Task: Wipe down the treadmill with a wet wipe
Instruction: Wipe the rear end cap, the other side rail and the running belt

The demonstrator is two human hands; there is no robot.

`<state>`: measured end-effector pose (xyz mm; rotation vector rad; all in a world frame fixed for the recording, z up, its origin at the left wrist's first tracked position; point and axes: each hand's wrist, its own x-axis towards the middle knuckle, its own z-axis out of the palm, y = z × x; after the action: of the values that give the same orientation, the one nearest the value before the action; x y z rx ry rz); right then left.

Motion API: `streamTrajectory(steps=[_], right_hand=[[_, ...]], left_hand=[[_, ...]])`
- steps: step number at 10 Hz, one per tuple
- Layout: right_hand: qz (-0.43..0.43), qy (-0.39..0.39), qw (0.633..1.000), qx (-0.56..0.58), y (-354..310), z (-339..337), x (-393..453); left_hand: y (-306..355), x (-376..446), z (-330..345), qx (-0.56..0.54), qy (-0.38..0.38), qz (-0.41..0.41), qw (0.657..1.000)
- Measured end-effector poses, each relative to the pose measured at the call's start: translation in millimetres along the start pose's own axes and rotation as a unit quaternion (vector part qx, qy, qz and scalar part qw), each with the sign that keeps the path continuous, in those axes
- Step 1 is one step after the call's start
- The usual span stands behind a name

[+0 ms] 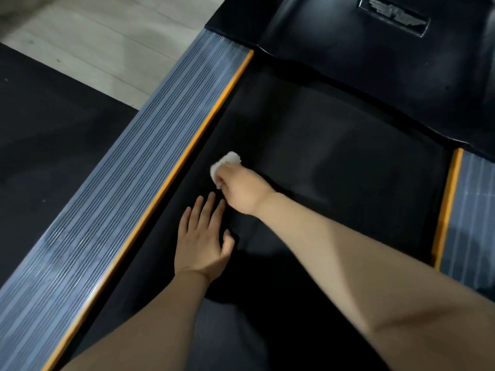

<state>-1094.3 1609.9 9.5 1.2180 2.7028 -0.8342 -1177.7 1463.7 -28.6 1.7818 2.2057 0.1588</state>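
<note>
I look down on a treadmill with a black running belt (334, 162). My right hand (241, 188) grips a crumpled white wet wipe (223, 163) and holds it against the belt near its left edge. Just behind it, my left hand (203, 242) lies flat on the belt with its fingers straight and slightly spread. Most of the wipe is hidden under my right fingers.
A ribbed grey side rail (128, 167) with an orange strip (187, 162) runs along the belt's left side. A matching rail (471, 210) lies at the right. The black motor cover (375, 62) sits at the belt's far end. Light wood floor (107, 44) and a dark mat (40, 129) lie to the left.
</note>
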Motion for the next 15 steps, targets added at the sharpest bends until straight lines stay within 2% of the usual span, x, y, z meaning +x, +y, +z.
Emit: streamTrajectory(steps=[1, 2, 3, 4, 5, 6, 7, 8, 9, 10, 11, 12, 13, 14, 15], right_hand=[[0.056, 0.026, 0.998, -0.028, 64, -6, -80], [0.27, 0.013, 0.963, -0.011, 117, -25, -205], [0.399, 0.046, 0.916, -0.009, 145, -21, -282], [0.414, 0.06, 0.908, -0.019, 133, -5, -254], [0.307, 0.127, 0.943, -0.032, 88, 1, -153], [0.099, 0.115, 0.988, 0.005, 29, 14, -46], [0.039, 0.013, 0.999, 0.028, -10, 11, 11], [0.009, -0.017, 1.0, -0.009, 19, 5, -27], [0.056, 0.06, 0.996, -0.032, 75, 3, -129], [0.19, 0.082, 0.975, -0.078, 126, -7, -243], [0.357, 0.026, 0.933, -0.036, 147, -8, -297], [0.421, 0.034, 0.906, -0.009, 143, -4, -289], [0.426, 0.068, 0.902, 0.024, 144, 0, -288], [0.426, 0.088, 0.9, 0.021, 131, -2, -279], [0.348, 0.105, 0.932, -0.006, 102, -1, -239]], left_hand=[[1, -1, -1, -0.006, 0.003, -0.005, 1.0], [1, -2, 1, -0.009, 0.007, -0.005, 1.0], [1, -2, 2, 0.001, 0.009, -0.004, 1.0], [2, -2, 2, 0.005, 0.011, -0.002, 1.0], [1, -4, 1, 0.008, 0.012, 0.001, 1.0], [0, -2, 3, 0.002, 0.017, 0.012, 1.0], [-2, -3, 2, 0.005, 0.017, 0.022, 1.0], [-2, -4, 3, -0.004, 0.019, 0.018, 1.0], [-1, -5, 3, -0.006, 0.026, 0.018, 1.0], [-1, -6, 4, -0.006, 0.03, 0.018, 0.999], [0, -8, 3, -0.007, 0.035, 0.015, 0.999], [4, -13, -6, -0.064, 0.033, 0.022, 0.997], [-13, -53, -9, -0.092, 0.013, 0.049, 0.994], [-39, -113, -3, 0.008, -0.019, 0.053, 0.998], [-48, -122, 3, 0.037, -0.023, 0.05, 0.998]])
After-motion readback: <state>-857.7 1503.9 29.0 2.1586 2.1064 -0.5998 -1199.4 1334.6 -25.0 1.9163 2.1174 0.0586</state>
